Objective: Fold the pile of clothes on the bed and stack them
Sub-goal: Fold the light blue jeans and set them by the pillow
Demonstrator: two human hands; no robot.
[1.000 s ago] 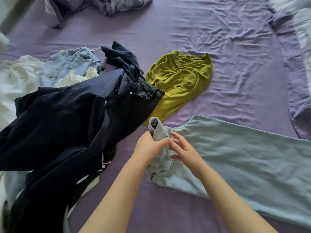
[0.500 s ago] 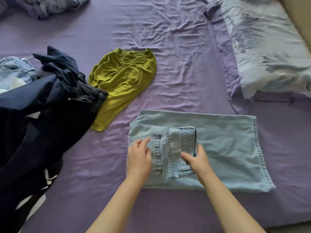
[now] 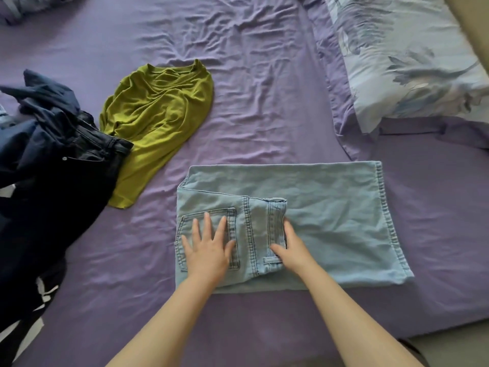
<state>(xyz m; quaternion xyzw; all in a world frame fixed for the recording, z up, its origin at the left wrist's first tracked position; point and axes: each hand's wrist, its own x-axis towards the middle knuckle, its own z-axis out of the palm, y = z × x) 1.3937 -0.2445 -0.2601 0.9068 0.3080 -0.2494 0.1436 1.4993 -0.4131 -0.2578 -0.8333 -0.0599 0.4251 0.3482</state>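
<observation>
1. Pale blue denim jeans (image 3: pixel 312 207), partly folded, lie flat on the purple bed sheet (image 3: pixel 264 102) near its front edge.
2. Left hand (image 3: pixel 209 247) pressed flat, fingers spread, on the back pocket.
3. Right hand (image 3: pixel 291 247) rests at the waistband edge; whether it pinches, cannot tell.
4. Risk: lifting either hand may let the stiff fold spring open.
5. Risk: dark navy clothes pile (image 3: pixel 53 168) and olive-green t-shirt (image 3: pixel 158 123) lie near; a crooked next fold could leave the stack leaning.

Bare purple sheet (image 3: pixel 264 102) lies open between green shirt (image 3: pixel 158 115) and pillow (image 3: pixel 410 62).
</observation>
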